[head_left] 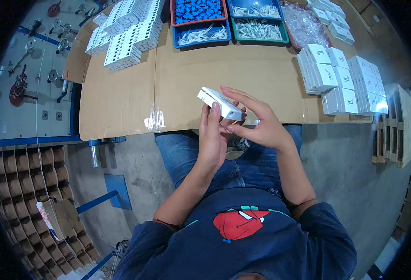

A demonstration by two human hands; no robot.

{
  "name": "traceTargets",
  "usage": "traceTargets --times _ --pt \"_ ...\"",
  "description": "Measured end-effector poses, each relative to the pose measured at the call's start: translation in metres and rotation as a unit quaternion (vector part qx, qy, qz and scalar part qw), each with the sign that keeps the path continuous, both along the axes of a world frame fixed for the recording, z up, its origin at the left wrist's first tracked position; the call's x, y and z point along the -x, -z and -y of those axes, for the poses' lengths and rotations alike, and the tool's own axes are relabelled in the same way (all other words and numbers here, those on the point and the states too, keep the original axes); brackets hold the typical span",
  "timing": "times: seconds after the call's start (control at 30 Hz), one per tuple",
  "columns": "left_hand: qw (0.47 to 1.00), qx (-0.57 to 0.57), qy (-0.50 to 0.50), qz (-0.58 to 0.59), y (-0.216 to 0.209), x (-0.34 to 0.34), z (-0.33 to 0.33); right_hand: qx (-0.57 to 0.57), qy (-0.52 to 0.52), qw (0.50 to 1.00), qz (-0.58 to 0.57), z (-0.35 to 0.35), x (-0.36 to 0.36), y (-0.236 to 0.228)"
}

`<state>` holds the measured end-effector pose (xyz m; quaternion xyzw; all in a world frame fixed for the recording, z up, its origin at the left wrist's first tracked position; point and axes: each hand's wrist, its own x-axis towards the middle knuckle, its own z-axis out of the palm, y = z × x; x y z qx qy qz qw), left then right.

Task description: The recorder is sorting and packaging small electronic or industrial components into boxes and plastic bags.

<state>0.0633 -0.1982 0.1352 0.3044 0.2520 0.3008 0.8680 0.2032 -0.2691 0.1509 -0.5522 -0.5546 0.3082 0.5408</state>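
A small white box-shaped plastic piece (221, 103) is held up above the table's near edge, tilted, with a groove along its upper side. My left hand (212, 140) grips it from below and the left, the thumb on its near side. Around its right side my right hand (261, 122) is spread, fingers stretched over the far edge and thumb pointing in below. Whether the right fingertips touch the piece I cannot tell. The left fingers underneath are partly hidden.
A cardboard-covered table (196, 79) lies before me. Stacked white blocks with dark openings (126, 51) stand at the far left. Trays of blue parts (198, 10) and white parts (259, 30) sit at the back, beside clear plastic bags (303, 23). White boxes (343, 84) are piled right.
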Motion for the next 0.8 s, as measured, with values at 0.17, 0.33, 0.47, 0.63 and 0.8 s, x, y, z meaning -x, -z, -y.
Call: traceTargets --times 0.17,0.33,0.47,0.63,0.8 --pt "1.0 0.013 0.022 0.012 0.006 0.003 -0.003 0.021 -0.003 0.999 -0.05 -0.004 0.004 0.015" --pt "0.999 0.042 0.001 -0.004 0.002 0.005 -0.002 -0.002 0.059 0.996 0.059 -0.007 0.01 0.025" --pt "0.999 0.03 -0.002 -0.024 -0.003 0.004 -0.001 0.012 0.09 0.994 0.061 -0.008 0.013 0.038" --pt "0.998 0.039 0.004 -0.039 -0.009 -0.001 0.002 0.029 0.12 0.99 0.066 -0.006 0.012 0.04" --pt "0.997 0.045 -0.013 -0.054 -0.008 0.0 -0.003 -0.044 0.116 0.987 0.104 -0.013 0.012 0.046"
